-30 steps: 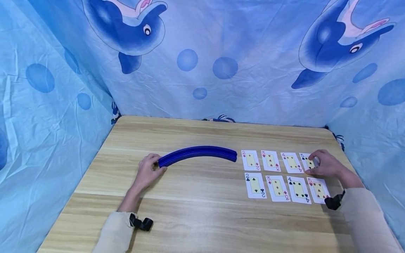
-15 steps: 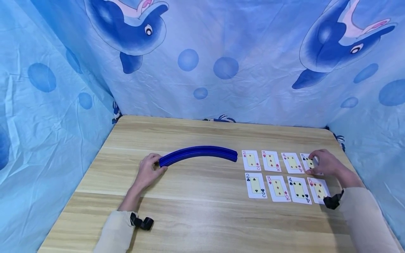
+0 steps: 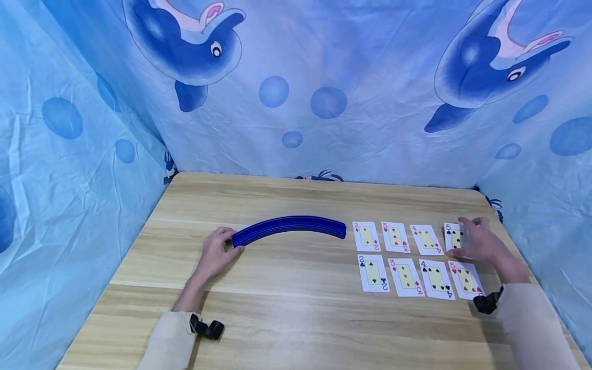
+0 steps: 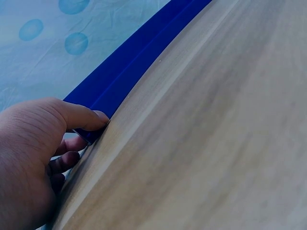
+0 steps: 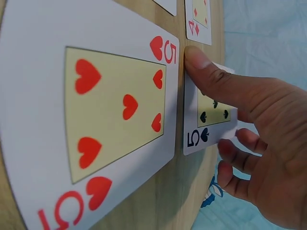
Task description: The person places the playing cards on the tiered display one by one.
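A long, curved blue playing card holder (image 3: 291,223) with grooves along it lies on the table. My left hand (image 3: 216,254) grips its left end, thumb on the near side, as the left wrist view shows close up. At the far right, my right hand (image 3: 483,244) pinches the five of spades (image 3: 454,237) by its edges. In the right wrist view the thumb presses the near edge of that card (image 5: 218,124), and the other fingers curl at its far side. The hand covers the card's right part. The five of hearts (image 5: 115,115) lies face up nearest to it.
Two rows of face-up cards run between holder and right hand. The far row has the two (image 3: 366,236), three (image 3: 395,237) and four (image 3: 426,240); the near row has the two (image 3: 373,273), three (image 3: 406,277) and four (image 3: 437,279). Patterned blue cloth (image 3: 300,103) surrounds the table.
The right hand has shifted slightly right with the five of spades, and the gap to the four beside it is wider. The left hand and the card holder stay put.
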`<state>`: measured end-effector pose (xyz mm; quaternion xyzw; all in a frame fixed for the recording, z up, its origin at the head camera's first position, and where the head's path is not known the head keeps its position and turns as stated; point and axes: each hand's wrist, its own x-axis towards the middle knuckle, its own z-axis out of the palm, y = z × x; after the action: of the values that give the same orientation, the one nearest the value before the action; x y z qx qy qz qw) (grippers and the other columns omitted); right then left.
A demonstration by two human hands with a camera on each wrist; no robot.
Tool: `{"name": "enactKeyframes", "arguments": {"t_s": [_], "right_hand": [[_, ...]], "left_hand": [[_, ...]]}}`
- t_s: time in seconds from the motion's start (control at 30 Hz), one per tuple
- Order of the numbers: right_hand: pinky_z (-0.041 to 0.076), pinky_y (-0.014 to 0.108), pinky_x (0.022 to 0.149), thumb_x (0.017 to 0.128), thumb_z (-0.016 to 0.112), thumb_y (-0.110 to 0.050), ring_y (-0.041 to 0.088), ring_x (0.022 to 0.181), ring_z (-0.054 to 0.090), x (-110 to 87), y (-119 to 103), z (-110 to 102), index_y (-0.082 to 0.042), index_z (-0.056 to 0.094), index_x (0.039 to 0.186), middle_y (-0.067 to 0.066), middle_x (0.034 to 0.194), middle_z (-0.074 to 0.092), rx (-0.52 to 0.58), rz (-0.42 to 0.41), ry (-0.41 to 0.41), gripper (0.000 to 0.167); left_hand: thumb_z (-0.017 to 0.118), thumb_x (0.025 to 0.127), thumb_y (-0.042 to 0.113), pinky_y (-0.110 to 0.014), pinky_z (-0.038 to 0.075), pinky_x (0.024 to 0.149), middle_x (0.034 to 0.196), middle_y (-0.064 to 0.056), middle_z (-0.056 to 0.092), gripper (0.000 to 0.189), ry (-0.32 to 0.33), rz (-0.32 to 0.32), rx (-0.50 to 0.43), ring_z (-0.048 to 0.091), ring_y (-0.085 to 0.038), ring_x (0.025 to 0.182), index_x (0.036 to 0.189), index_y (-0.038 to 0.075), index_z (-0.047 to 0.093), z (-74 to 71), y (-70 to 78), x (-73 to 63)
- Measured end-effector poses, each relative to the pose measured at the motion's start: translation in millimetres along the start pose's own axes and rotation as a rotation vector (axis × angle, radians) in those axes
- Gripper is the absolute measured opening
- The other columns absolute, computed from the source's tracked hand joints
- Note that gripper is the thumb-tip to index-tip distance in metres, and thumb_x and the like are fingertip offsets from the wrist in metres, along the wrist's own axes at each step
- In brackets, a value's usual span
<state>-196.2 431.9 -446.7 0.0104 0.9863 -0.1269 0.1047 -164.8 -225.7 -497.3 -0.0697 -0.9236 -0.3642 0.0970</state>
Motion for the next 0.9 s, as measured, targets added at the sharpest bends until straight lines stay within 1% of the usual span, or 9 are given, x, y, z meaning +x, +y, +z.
{"name": "enactKeyframes", "arguments": {"t_s": [0.13,0.2,0.27,0.4,0.47,0.57,0.67,0.8,0.9], "right_hand": [[0.047,0.06,0.078,0.069,0.088,-0.045,0.055,0.102,0.046,-2.3,2,3,0.018,0.025,0.146,0.049,0.135,0.019,-0.034,-0.012,0.039,0.118],[0.047,0.057,0.075,0.07,0.087,-0.045,0.053,0.099,0.047,-4.0,3,4,0.019,0.028,0.145,0.048,0.134,0.02,-0.036,-0.017,0.059,0.114],[0.047,0.057,0.074,0.07,0.087,-0.045,0.053,0.098,0.047,-6.0,4,5,0.017,0.03,0.144,0.048,0.135,0.019,-0.027,-0.017,0.079,0.112],[0.046,0.063,0.077,0.07,0.086,-0.048,0.057,0.101,0.046,-9.7,6,6,0.013,0.026,0.145,0.049,0.138,0.019,0.013,-0.006,0.086,0.114],[0.045,0.063,0.079,0.071,0.085,-0.051,0.057,0.103,0.047,-10.0,8,7,0.012,0.023,0.147,0.048,0.136,0.025,0.03,0.0,0.082,0.117],[0.045,0.059,0.078,0.072,0.085,-0.051,0.052,0.102,0.05,-8.9,10,8,0.012,0.021,0.148,0.045,0.128,0.037,0.062,0.003,0.075,0.117],[0.045,0.058,0.079,0.075,0.085,-0.043,0.051,0.102,0.051,-9.2,13,10,0.011,0.017,0.149,0.041,0.124,0.044,0.116,0.028,0.072,0.114],[0.045,0.06,0.081,0.081,0.082,-0.03,0.056,0.107,0.049,-11.8,15,11,0.008,0.014,0.152,0.043,0.128,0.043,0.187,0.066,0.093,0.105],[0.047,0.053,0.075,0.086,0.078,-0.02,0.054,0.104,0.051,-13.4,17,11,0.007,0.016,0.152,0.042,0.126,0.044,0.214,0.063,0.14,0.094]], "left_hand": [[0.082,0.078,0.008,-0.046,0.034,0.091,0.107,-0.019,0.066,0.029,0.001,-0.002,-0.005,0.057,-0.032,0.095,0.103,-0.002,0.07,0.2,0.1,-0.7],[0.082,0.078,0.008,-0.046,0.034,0.091,0.107,-0.019,0.066,0.029,0.002,-0.002,-0.007,0.057,-0.032,0.095,0.103,-0.002,0.07,0.2,0.3,-0.9],[0.082,0.078,0.009,-0.046,0.034,0.091,0.108,-0.019,0.066,0.03,0.002,-0.001,-0.008,0.056,-0.032,0.095,0.103,-0.002,0.07,-0.1,0.6,-1.1],[0.082,0.078,0.009,-0.047,0.034,0.092,0.109,-0.019,0.067,0.03,0.001,0.001,-0.006,0.056,-0.033,0.096,0.104,-0.003,0.07,-0.7,1.1,-1.4],[0.081,0.079,0.009,-0.048,0.034,0.092,0.109,-0.019,0.067,0.03,0.001,-0.001,-0.006,0.056,-0.033,0.096,0.104,-0.003,0.07,-0.8,1.1,-1.3],[0.081,0.079,0.009,-0.048,0.034,0.092,0.109,-0.019,0.067,0.029,0.001,0.0,-0.003,0.056,-0.032,0.096,0.104,-0.002,0.07,-0.9,1.1,-1.4],[0.081,0.079,0.009,-0.046,0.034,0.091,0.109,-0.019,0.067,0.029,0.004,0.003,-0.002,0.056,-0.032,0.095,0.103,-0.002,0.07,-0.6,0.8,-1.5],[0.082,0.078,0.008,-0.046,0.034,0.09,0.109,-0.019,0.067,0.03,0.006,0.005,-0.002,0.057,-0.033,0.096,0.103,-0.003,0.07,-0.4,0.7,-1.6],[0.081,0.079,0.008,-0.046,0.034,0.091,0.11,-0.019,0.067,0.03,0.005,0.001,-0.002,0.056,-0.033,0.096,0.104,-0.002,0.07,-0.8,1.1,-1.6]]}}
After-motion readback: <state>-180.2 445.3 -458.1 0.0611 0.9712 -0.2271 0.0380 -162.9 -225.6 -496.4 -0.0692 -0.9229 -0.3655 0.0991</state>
